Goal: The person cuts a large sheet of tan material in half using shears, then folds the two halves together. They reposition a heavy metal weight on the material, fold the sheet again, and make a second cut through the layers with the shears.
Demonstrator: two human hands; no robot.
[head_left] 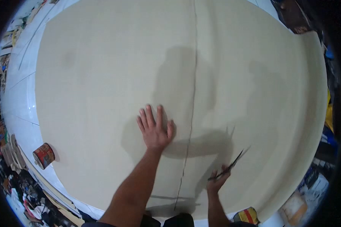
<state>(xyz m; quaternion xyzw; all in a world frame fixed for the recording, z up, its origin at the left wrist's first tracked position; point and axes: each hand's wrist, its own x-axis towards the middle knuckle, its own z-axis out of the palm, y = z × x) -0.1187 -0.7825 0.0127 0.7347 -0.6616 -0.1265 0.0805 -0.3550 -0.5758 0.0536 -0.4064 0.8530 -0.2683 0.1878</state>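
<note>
A large beige sheet (91, 75) covers most of the floor, with its right side curling upward. A thin, slightly wavy dark line (194, 87) runs down it from the top edge to near my knees. My left hand (155, 130) lies on the sheet left of this line, fingers spread, holding nothing. To the right of the line, my right hand (219, 179) grips dark scissors (236, 159), whose blades point up and to the right. The scissors are off the line.
A red and brown can (44, 155) stands at the sheet's left edge on white floor tiles (21, 102). Assorted clutter (26, 189) lines the lower left. A yellow and red item (248, 215) and a transparent bag (317, 187) lie at the lower right.
</note>
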